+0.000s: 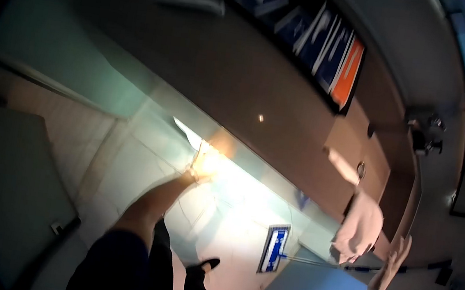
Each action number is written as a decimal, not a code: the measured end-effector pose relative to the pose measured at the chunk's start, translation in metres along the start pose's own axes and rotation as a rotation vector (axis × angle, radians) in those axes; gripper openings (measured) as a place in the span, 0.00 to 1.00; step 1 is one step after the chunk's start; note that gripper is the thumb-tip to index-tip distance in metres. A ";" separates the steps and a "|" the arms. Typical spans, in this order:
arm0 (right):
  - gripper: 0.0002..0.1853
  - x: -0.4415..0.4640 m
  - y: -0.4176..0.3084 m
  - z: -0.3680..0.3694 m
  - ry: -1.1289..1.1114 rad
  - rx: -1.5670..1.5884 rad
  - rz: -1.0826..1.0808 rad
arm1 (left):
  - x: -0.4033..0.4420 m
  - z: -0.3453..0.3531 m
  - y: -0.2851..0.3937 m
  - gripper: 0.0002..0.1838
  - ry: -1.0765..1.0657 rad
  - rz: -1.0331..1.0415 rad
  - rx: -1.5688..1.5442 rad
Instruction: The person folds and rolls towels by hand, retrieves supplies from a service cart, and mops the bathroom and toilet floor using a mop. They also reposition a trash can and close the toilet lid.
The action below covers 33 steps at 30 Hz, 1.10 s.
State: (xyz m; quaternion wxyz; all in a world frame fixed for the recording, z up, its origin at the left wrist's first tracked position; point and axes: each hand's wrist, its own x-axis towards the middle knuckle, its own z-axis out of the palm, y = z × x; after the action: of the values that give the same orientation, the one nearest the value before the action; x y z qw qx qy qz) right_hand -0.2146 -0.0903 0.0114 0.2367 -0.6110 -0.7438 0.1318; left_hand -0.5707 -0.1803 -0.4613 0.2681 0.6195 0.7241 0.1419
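My left hand reaches down to the lower edge of a brown cabinet, inside a strong glare. A bright white strip shows beside its fingers; I cannot make out whether it is an object or light, or whether the hand grips it. My right hand is raised at the right with its fingers stretched out, holding nothing. A pale pink cloth hangs from the cabinet near that hand. Below, a flat mop with a blue and white head lies on the floor, its pole running right behind my right hand.
Blue, white and orange packs stand in a dark holder above. Dark taps are at the right. A grey-green panel stands at the left. My shoe is on the pale tiled floor.
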 end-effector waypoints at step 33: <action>0.23 0.128 -0.388 0.356 -0.308 0.172 -1.586 | -0.591 0.041 0.551 0.19 0.643 -1.329 -0.781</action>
State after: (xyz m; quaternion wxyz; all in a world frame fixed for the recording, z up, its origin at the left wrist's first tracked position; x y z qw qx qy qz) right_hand -0.7436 -0.0171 -0.0795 0.2007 0.1431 -0.9670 0.0642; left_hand -0.0428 -0.6548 -0.0730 0.2718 -0.1448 0.8786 0.3649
